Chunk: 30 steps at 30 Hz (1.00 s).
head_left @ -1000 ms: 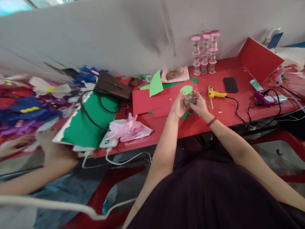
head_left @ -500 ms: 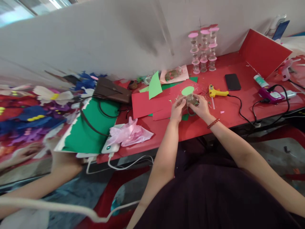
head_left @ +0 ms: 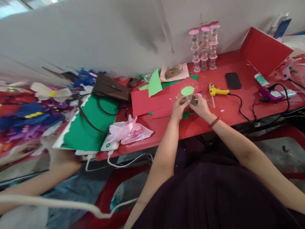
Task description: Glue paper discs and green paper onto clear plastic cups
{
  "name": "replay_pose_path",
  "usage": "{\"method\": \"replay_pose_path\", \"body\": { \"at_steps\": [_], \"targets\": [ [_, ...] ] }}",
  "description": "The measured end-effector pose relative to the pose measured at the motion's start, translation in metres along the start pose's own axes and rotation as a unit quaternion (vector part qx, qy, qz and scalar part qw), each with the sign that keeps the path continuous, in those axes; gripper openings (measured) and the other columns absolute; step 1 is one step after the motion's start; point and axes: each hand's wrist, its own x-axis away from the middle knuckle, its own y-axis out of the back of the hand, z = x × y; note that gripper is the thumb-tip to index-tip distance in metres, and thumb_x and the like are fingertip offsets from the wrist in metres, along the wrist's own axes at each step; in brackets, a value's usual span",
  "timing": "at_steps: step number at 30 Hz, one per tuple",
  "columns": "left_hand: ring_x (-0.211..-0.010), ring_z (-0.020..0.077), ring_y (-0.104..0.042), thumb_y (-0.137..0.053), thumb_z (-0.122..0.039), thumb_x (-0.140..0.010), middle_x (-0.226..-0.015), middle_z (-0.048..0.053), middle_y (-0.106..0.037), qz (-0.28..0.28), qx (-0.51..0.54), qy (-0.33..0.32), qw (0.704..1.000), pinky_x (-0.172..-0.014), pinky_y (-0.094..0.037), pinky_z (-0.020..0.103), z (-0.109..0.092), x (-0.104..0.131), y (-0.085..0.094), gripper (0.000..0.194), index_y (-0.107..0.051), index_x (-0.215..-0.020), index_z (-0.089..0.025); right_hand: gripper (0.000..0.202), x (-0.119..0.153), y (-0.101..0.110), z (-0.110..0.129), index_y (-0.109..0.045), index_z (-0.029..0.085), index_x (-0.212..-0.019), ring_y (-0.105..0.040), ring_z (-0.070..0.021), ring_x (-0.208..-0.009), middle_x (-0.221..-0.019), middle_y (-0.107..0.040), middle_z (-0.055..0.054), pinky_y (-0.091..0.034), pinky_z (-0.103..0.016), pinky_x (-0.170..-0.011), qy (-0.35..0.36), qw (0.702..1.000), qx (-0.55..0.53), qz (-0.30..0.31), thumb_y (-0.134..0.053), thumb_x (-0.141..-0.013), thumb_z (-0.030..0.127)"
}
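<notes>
My left hand [head_left: 179,108] and my right hand [head_left: 199,106] meet over the red paper, fingers closed around a small see-through plastic piece [head_left: 190,99]. A light green paper disc [head_left: 187,91] tops this piece. The fingers hide much of its lower part, so its full shape cannot be made out. Just right of my right hand lies a yellow hot glue gun [head_left: 218,91], its glue stick pointing toward me. Beneath and left of my hands are sheets of red paper [head_left: 145,103], with paper scraps scattered around.
Three columns of clear plastic pieces with pink discs [head_left: 204,47] stand by the wall. A black phone [head_left: 233,80], a purple power strip [head_left: 271,94] and cords lie rightward. Leftward are a brown bag [head_left: 111,88], pink plastic [head_left: 131,130] and a co-worker's arm [head_left: 47,176].
The view has shifted slightly. My hands stay around the plastic piece with the green disc, with only small finger movements.
</notes>
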Motion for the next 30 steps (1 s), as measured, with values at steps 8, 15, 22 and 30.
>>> {"method": "replay_pose_path", "body": {
  "at_steps": [8,15,22,30],
  "targets": [
    [-0.12,0.0281,-0.074,-0.094,-0.039,-0.071,-0.116,0.004,-0.082,0.006,0.045,-0.01,0.999,-0.103,-0.057,0.04,0.004,-0.005,0.01,0.043,-0.08,-0.11,-0.027,0.044,0.0,0.007,0.002,-0.069,0.022,-0.125,-0.07,-0.0317,-0.111,-0.124,-0.074,-0.015,-0.059,-0.051,-0.1,0.068,0.997,-0.021,-0.011,-0.075,-0.085,0.038],
    [-0.138,0.0304,-0.066,-0.094,-0.02,-0.067,-0.124,0.01,-0.08,-0.006,0.04,-0.009,0.999,-0.118,-0.049,0.046,0.012,-0.009,0.012,0.048,-0.073,-0.111,-0.02,0.039,-0.001,0.003,-0.01,-0.068,0.023,-0.119,-0.074,-0.0253,-0.105,-0.114,-0.077,-0.01,-0.06,-0.044,-0.1,-0.049,0.983,-0.177,0.01,-0.077,-0.083,0.035],
    [-0.125,0.0281,-0.074,-0.097,-0.026,-0.064,-0.12,0.007,-0.082,-0.01,0.009,-0.036,0.999,-0.115,-0.053,0.046,0.013,-0.007,0.01,0.057,-0.071,-0.114,-0.023,0.019,-0.002,0.009,0.004,-0.065,0.025,-0.1,-0.069,-0.0168,-0.072,-0.08,-0.07,0.0,-0.061,-0.032,-0.072,-0.152,0.952,-0.266,-0.018,-0.077,-0.09,0.036],
    [-0.101,0.0207,-0.078,-0.094,-0.046,-0.073,-0.108,0.004,-0.082,-0.003,0.022,-0.049,0.999,-0.087,-0.06,0.029,0.007,-0.005,0.008,0.044,-0.075,-0.107,-0.025,0.024,-0.006,0.014,0.021,-0.061,0.021,-0.072,-0.059,-0.013,-0.049,-0.058,-0.064,0.001,-0.054,-0.027,-0.055,-0.248,0.927,-0.281,0.001,-0.064,-0.096,0.017]
  ]
}}
